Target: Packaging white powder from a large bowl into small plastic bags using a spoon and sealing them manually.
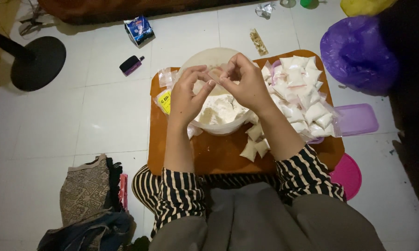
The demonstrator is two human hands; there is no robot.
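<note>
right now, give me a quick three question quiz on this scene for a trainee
1. True or false: both hands, left hand and right hand, pinch one small packet above the bowl.
2. What fills the bowl? A) white powder B) water C) rice
3. On which side of the bowl does the pile of filled packets lie?

Key: 1 true; 2 A; 3 the person's right.

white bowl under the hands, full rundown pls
The bowl is round, pale and plastic-looking, upright on the orange board, and holds a heap of white powder. The left hand and right hand hover above it, hiding part of its rim. Small filled bags lie against its right side.
</note>
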